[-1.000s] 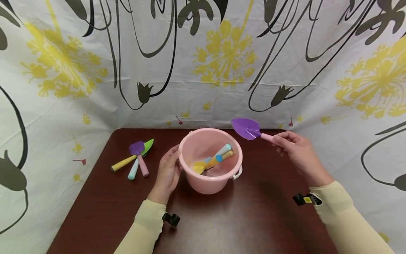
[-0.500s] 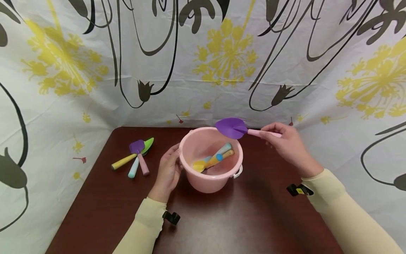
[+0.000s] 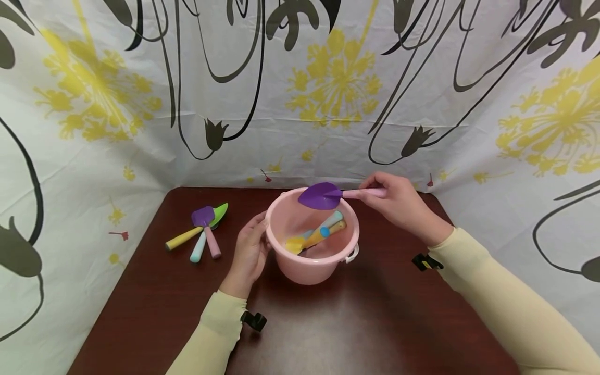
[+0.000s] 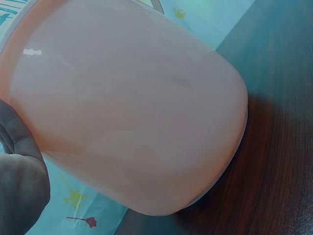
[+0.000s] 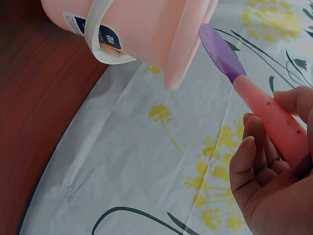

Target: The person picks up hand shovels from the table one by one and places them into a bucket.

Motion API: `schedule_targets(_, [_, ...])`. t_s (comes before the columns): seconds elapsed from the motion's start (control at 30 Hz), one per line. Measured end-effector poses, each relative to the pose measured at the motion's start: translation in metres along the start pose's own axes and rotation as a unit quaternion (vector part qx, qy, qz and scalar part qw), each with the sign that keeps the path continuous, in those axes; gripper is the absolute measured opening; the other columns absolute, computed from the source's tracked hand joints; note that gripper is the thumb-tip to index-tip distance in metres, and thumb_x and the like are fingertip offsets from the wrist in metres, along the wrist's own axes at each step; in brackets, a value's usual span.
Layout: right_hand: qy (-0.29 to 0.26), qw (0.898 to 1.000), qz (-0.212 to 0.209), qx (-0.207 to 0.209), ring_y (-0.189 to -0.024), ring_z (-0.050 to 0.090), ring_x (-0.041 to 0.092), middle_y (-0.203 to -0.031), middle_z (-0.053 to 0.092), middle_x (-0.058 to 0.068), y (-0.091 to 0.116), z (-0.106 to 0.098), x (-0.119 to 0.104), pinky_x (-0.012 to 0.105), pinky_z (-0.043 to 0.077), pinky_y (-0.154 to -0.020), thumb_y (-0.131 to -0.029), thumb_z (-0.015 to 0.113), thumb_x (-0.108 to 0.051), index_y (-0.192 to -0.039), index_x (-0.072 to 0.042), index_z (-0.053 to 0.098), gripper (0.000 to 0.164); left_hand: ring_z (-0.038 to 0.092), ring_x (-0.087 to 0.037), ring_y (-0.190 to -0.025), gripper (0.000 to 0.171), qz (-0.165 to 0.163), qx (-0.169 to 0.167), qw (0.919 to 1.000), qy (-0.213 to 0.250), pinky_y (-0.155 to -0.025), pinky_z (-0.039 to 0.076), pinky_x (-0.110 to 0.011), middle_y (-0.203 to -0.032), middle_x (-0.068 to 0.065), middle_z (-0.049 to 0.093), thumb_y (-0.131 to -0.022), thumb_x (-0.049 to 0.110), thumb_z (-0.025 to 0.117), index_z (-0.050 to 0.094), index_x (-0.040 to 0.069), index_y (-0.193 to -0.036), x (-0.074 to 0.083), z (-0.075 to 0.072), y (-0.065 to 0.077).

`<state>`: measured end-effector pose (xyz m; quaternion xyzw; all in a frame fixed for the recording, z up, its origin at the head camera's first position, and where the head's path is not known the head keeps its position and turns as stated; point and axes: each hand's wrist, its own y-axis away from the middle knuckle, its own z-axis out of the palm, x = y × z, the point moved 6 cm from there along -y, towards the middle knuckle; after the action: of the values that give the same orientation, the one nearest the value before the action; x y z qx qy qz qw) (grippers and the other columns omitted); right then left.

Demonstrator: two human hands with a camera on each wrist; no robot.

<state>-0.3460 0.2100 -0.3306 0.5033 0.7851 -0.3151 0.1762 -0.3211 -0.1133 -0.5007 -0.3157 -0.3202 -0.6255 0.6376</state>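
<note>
A pink bucket [image 3: 307,271] stands on the table, its mouth tipped a little toward me. My left hand [image 3: 248,255] grips its rim at the left side; in the left wrist view the bucket wall [image 4: 137,107] fills most of the picture beside that hand [image 4: 22,181]. My right hand [image 3: 398,203] pinches the pink handle of a toy trowel [image 3: 323,196] with a purple blade, held over the bucket's far rim. The handle [image 5: 274,120] lies between thumb and fingers in the right wrist view. Inside the bucket lie small tools, among them a yellow one [image 3: 295,245] and a light-blue handle [image 3: 333,219].
At the table's left lies a pile of toy garden tools: a purple shovel with a pink handle [image 3: 212,242], a yellow handle [image 3: 183,239], a light-blue handle [image 3: 198,248] and a green blade [image 3: 219,212]. A patterned curtain [image 3: 253,172] surrounds the dark red table [image 3: 154,312].
My right hand has carried the trowel leftward, from right of the bucket to above its opening. My left hand and the bucket have stayed in place.
</note>
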Motion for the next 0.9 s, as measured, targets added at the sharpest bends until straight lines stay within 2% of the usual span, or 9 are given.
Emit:
schedule_targets(0.17, [0.022, 0.999, -0.013, -0.035, -0.084, 0.062, 0.020, -0.097, 0.078, -0.002, -0.010, 0.006, -0.002, 0.035, 0.050, -0.072, -0.105, 0.078, -0.036, -0.104, -0.021, 0.075, 0.016, 0.057, -0.016, -0.085, 0.037, 0.001, 0.000, 1.0000, -0.003, -0.066, 0.049, -0.022, -0.137, -0.014, 0.068, -0.111, 0.022, 0.068, 0.068, 0.005, -0.144, 0.000, 0.000, -0.001])
schedule_targets(0.37, [0.057, 0.994, -0.048, -0.075, -0.075, 0.058, 0.021, -0.090, 0.073, -0.002, -0.022, 0.017, -0.008, 0.039, 0.049, -0.066, -0.105, 0.079, -0.029, -0.106, -0.018, 0.073, 0.013, 0.057, -0.017, -0.087, 0.037, 0.002, 0.000, 1.0000, -0.005, -0.067, 0.050, -0.021, -0.136, -0.012, 0.068, -0.111, 0.022, 0.068, 0.068, 0.005, -0.145, 0.001, 0.000, 0.000])
schedule_targets(0.53, [0.102, 0.986, -0.091, -0.100, -0.084, 0.064, 0.021, -0.098, 0.072, 0.001, -0.030, 0.031, -0.018, 0.043, 0.054, -0.073, -0.102, 0.082, -0.018, -0.108, -0.015, 0.072, 0.012, 0.056, -0.015, -0.084, 0.036, 0.003, -0.003, 1.0000, -0.005, -0.066, 0.049, -0.021, -0.135, -0.014, 0.067, -0.112, 0.022, 0.068, 0.068, 0.005, -0.144, 0.001, 0.000, 0.000])
schedule_targets(0.7, [0.163, 0.972, -0.135, -0.105, -0.091, 0.069, 0.025, -0.102, 0.072, 0.004, -0.032, 0.042, -0.025, 0.047, 0.058, -0.080, -0.098, 0.087, -0.021, -0.108, -0.012, 0.071, 0.021, 0.056, -0.014, -0.082, 0.037, 0.004, 0.002, 1.0000, -0.006, -0.066, 0.049, -0.021, -0.134, -0.011, 0.069, -0.112, 0.021, 0.067, 0.067, 0.005, -0.145, 0.001, 0.000, 0.000])
schedule_targets(0.9, [0.179, 0.967, -0.145, -0.112, -0.084, 0.064, 0.021, -0.099, 0.070, 0.001, -0.035, 0.050, -0.027, 0.043, 0.056, -0.075, -0.098, 0.088, -0.028, -0.107, -0.013, 0.071, 0.024, 0.055, -0.013, -0.080, 0.038, 0.003, 0.006, 1.0000, -0.003, -0.065, 0.049, -0.021, -0.129, -0.010, 0.070, -0.111, 0.020, 0.068, 0.067, 0.004, -0.146, 0.000, -0.001, 0.000])
